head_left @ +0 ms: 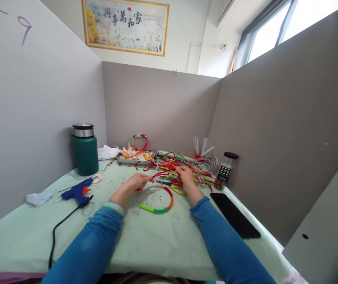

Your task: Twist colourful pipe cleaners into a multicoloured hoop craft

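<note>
My left hand [138, 182] is closed in a pinch on a red pipe cleaner [160, 173], which stretches toward my other hand. Fingers together, my right hand [186, 176] is at the edge of a tangled pile of coloured pipe cleaners [197, 167]; what it pinches is hard to make out against the pile. Below both hands lies a thin hoop [172, 200], partly wrapped in green, orange, red and pink, with a bare stretch at its left. Scissors with yellow handles [179, 191] lie between the hoop and the pile, partly hidden by my right hand.
On the left are a blue glue gun [78, 192] with a black cord and a green flask [85, 152]. A metal tray [133, 161] of small pieces stands behind, a wrapped hoop [129, 141] on it. To the right are a black-lidded jar [225, 172] and a black mat [234, 215]. Partitions surround the table.
</note>
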The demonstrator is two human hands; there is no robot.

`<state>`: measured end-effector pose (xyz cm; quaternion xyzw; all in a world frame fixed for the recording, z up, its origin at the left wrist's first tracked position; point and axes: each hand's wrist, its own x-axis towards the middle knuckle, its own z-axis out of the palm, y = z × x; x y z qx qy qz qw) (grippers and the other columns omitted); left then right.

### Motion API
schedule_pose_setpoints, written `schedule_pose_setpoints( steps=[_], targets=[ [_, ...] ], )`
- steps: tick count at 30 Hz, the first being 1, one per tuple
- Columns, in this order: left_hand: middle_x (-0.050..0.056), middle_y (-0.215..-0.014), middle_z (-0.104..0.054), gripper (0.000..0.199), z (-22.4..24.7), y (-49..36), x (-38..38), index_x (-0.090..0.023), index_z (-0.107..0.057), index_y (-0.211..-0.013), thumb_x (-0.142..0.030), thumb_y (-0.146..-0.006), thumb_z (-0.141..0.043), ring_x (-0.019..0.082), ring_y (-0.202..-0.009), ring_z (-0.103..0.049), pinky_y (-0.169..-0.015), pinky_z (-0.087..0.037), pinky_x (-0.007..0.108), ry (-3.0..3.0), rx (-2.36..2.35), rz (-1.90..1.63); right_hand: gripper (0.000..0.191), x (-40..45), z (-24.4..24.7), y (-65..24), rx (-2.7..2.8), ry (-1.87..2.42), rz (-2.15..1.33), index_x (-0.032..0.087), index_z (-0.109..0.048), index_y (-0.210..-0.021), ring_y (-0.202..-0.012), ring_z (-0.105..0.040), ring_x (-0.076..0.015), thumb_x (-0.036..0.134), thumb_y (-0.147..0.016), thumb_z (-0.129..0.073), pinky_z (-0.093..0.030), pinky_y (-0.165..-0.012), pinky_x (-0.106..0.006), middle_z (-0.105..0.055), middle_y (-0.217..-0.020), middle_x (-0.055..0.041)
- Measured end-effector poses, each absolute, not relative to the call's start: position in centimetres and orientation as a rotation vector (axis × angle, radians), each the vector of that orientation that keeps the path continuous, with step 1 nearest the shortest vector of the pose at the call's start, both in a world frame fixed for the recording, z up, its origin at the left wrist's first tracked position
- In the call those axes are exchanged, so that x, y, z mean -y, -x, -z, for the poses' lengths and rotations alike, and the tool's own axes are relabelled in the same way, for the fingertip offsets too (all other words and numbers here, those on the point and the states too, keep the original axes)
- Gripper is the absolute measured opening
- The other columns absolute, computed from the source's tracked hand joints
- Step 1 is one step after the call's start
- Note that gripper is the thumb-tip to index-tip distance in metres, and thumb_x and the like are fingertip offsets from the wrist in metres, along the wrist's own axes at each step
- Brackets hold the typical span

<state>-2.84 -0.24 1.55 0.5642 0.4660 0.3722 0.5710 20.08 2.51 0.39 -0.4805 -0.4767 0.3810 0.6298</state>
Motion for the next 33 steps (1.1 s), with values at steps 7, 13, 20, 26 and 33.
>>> schedule_pose_setpoints(
  steps=[7,13,20,26,33],
  targets=[
    [-0.005,-0.037,-0.039,0.017,-1.3,3.0,-0.4,-0.015,-0.065,-0.064,-0.031,-0.069,-0.066,0.008,-0.033,-0.029,-0.037,-0.022,0.021,-1.474,-1.29,-0.983,0.02,-3.2,0.2,-21.5,1.033,1.159,-0.834,0.018,-0.052,-0.066,-0.044,-0.04,-0.009,0.037,-0.066,-0.059,-0.026,-0.039,-0.021,-0.056,-0.058,0.0004],
    [0.0,-0.037,-0.05,0.02,-1.0,3.6,-1.4,-0.014,-0.063,-0.054,-0.028,-0.067,-0.069,0.008,-0.028,-0.032,-0.036,-0.02,0.022,-1.558,-1.448,-0.967,0.017,-3.7,0.7,-21.7,1.02,1.154,-0.837,0.017,-0.052,-0.065,-0.044,-0.039,-0.0079,0.032,-0.069,-0.058,-0.025,-0.038,-0.02,-0.053,-0.057,0.0012],
    [-0.008,-0.033,-0.034,0.037,-2.3,3.8,-0.2,-0.012,-0.064,-0.072,-0.049,-0.071,-0.063,0.005,-0.032,-0.023,-0.039,-0.025,0.02,-1.424,-1.001,-0.918,0.015,-4.3,0.9,-22.5,0.858,1.07,-0.984,0.016,-0.053,-0.065,-0.044,-0.039,-0.007,0.027,-0.066,-0.063,-0.028,-0.039,-0.019,-0.053,-0.057,0.0028],
    [0.004,-0.057,-0.058,0.031,-2.3,4.7,-0.9,-0.016,-0.068,-0.08,-0.042,-0.079,-0.053,0.015,-0.054,-0.051,-0.056,-0.04,0.027,-1.668,-1.733,-1.068,0.018,-3.0,-0.3,-20.6,1.013,1.037,-0.979,0.016,-0.056,-0.068,-0.045,-0.041,-0.0074,0.032,-0.064,-0.065,-0.027,-0.039,-0.019,-0.055,-0.057,0.0021],
    [0.009,-0.108,-0.065,0.028,-1.4,2.6,-0.2,-0.018,-0.066,-0.103,-0.026,-0.083,-0.049,0.024,-0.104,-0.053,-0.092,-0.039,0.036,-2.493,-1.633,-1.459,0.018,-0.8,-0.4,-15.5,1.268,0.972,-0.972,0.016,-0.058,-0.069,-0.046,-0.043,-0.0075,0.033,-0.064,-0.063,-0.03,-0.042,-0.02,-0.055,-0.056,0.0027]
  ],
)
